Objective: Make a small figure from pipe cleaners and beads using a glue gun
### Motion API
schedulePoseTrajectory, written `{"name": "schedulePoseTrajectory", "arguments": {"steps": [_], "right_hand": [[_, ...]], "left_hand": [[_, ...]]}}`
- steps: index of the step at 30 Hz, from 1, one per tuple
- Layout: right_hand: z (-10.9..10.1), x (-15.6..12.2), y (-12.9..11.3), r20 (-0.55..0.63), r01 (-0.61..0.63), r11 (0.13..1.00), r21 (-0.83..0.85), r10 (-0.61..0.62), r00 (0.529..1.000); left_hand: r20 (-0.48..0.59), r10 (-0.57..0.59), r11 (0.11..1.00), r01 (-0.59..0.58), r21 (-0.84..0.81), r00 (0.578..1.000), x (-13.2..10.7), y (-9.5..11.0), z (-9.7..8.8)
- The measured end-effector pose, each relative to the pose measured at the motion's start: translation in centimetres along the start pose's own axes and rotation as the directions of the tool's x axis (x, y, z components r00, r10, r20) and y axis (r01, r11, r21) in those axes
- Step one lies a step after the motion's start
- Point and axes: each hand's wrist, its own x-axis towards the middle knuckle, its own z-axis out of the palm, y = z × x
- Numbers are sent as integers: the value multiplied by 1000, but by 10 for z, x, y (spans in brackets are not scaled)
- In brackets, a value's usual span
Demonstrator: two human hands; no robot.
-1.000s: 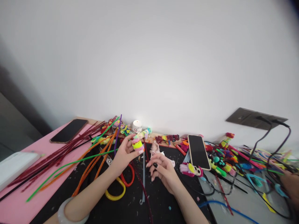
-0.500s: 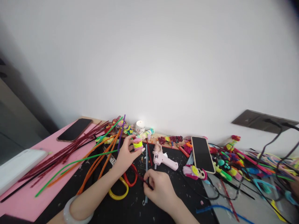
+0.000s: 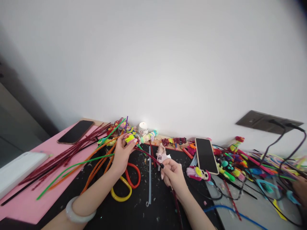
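The table (image 3: 127,215) is being crowded from its far edge by the wall (image 3: 153,70) to its left edge, so that any loose end being swung across could be snagged. Left of its middle, the scissors (image 3: 139,176) are being partly covered by the left forearm (image 3: 100,188) and could be dragged if the arm is lowered. Toward the far edge, a pale pink glue gun (image 3: 161,156) is being partly hidden by the right hand (image 3: 174,175); fingers could be burned if it is being heated, which cannot be told. A dark red fuzzy stem (image 3: 148,156) is being pinched in the right grip; its seeming tail, being trailed toward the near side, could be caught under that arm. A yellow-and-pink fuzzy piece (image 3: 129,138) is being gripped by the left hand (image 3: 122,155) above the table, near the far edge; it could be squashed by too tight a hold, or be pulled apart if the stem is being joined to it.
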Motion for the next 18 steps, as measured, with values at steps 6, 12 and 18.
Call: {"name": "schedulePoseTrajectory", "arguments": {"steps": [6,12,18], "right_hand": [[-4,2,-6,-146,29,999,-32,-33,989],[2,-1,-3,-21,-37,997,-75,35,999],[9,-5,4,92,-122,986,-117,133,987]], "left_hand": [[73,-35,997,40,-66,997,2,0,0],[301,-147,974,190,-119,942,-10,3,5],[414,-135,975,195,-106,900,-18,3,7]]}}
